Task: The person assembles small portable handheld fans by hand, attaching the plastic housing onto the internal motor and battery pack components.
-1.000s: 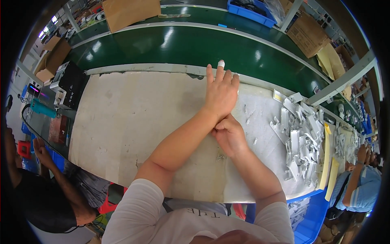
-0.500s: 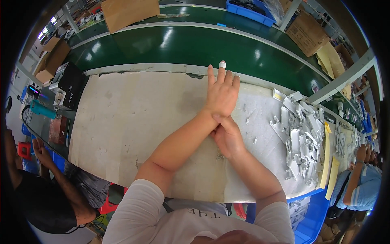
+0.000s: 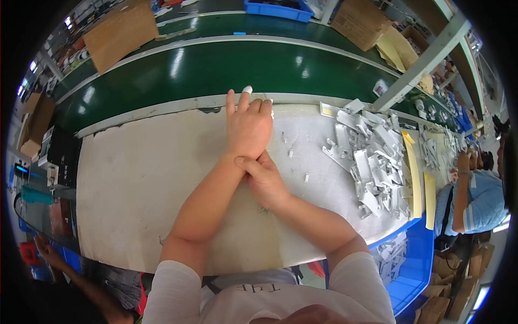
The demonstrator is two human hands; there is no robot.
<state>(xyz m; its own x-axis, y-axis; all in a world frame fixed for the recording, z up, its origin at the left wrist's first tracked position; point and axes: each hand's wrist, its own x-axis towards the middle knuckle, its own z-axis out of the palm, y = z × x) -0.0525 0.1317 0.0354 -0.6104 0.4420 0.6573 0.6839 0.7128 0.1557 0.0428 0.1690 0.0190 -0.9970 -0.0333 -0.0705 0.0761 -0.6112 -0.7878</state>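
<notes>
My left hand [image 3: 249, 130] is stretched out palm down over the far middle of the worktable [image 3: 135, 178], its fingers extended and holding nothing. White wrapping covers one of its fingertips. Just behind it, my right hand [image 3: 267, 186] is closed around my left wrist [image 3: 232, 161], thumb on top; its other fingers are mostly hidden underneath. To the right of both hands lies a heap of white plastic parts [image 3: 372, 156], which neither hand touches. A few small pale pieces [image 3: 290, 153] are scattered between the hands and the heap.
A green conveyor belt [image 3: 210, 67] runs beyond the table. A blue bin [image 3: 413, 264] with white parts stands at the near right, beside yellow strips [image 3: 413, 178]. A black box-shaped device [image 3: 58, 156] is at the left. Co-workers' arms [image 3: 59, 262] show at both sides.
The view has swung right, so the table and my arms appear farther left. My right hand keeps hold of my left wrist, and my left fingers stay extended.
</notes>
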